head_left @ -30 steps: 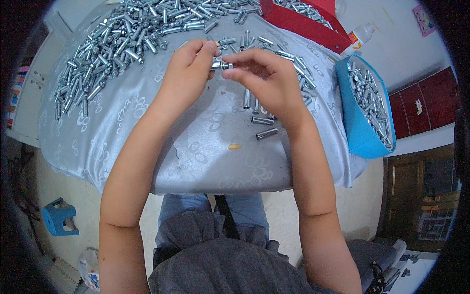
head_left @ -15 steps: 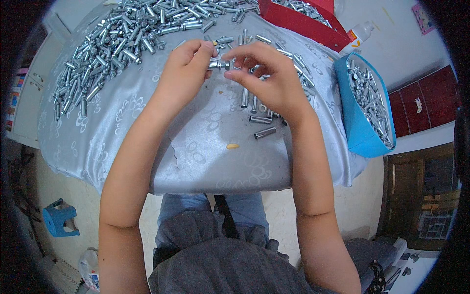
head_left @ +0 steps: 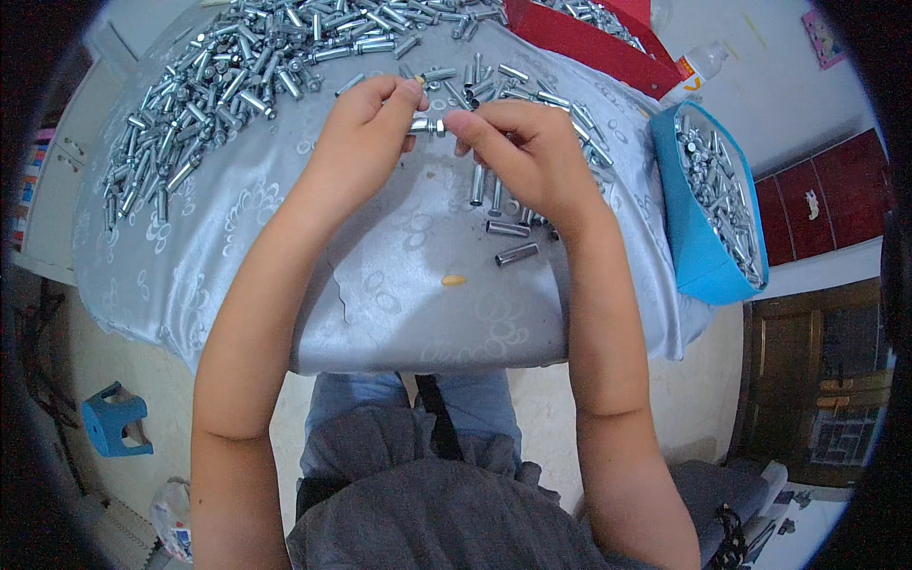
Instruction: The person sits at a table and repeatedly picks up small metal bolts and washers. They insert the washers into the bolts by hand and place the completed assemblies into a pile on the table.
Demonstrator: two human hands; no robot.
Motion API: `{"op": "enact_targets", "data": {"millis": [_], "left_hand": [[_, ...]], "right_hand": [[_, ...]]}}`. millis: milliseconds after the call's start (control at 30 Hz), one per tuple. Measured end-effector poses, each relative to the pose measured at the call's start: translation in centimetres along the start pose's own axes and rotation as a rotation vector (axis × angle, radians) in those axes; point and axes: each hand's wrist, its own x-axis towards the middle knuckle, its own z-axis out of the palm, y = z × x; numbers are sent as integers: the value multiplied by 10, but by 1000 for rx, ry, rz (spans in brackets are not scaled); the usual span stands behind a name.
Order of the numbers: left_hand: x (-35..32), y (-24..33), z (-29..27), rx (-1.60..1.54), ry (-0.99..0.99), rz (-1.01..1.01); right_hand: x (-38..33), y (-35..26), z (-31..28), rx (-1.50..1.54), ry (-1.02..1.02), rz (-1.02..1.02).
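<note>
Between my two hands, over the table, is a silvery sleeve anchor bolt. My left hand is closed around its sleeve end, which is mostly hidden by the fingers. At the nut end, the thumb and fingers of my right hand are pinched together on the bolt's tip. A loose group of metal sleeves and bolts lies beneath and beside my right hand. A large heap of similar anchor bolts spreads over the far left of the table.
A grey satin cloth covers the table. At the far right stand a red box of metal parts and a blue bin full of bolts. A plastic bottle is between them. A small yellow piece lies near the front edge.
My right hand's fingers have closed from a spread, curved pose into a pinch at the bolt's nut end. My left hand has hardly moved and still grips the sleeve.
</note>
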Motion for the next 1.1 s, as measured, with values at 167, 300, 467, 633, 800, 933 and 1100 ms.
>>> {"op": "enact_targets", "data": {"millis": [167, 300, 467, 633, 800, 933, 1100], "left_hand": [[2, -3, -2, -2, -9, 13], [0, 3, 0, 18, -5, -5], [4, -7, 0, 9, 1, 29], [3, -5, -2, 37, -23, 6], [5, -9, 3, -16, -19, 53], [1, -4, 3, -41, -67, 26], [-3, 6, 3, -80, -72, -8]], "right_hand": [[1, -6, 9, 155, 177, -128], [-2, -6, 4, 28, 5, 22], [2, -11, 13, 159, 224, -181], [3, -12, 16, 165, 158, -161], [2, -11, 32, 397, 134, 88], [-1, -21, 17, 238, 57, 59], [0, -16, 18, 132, 66, -128]]}}
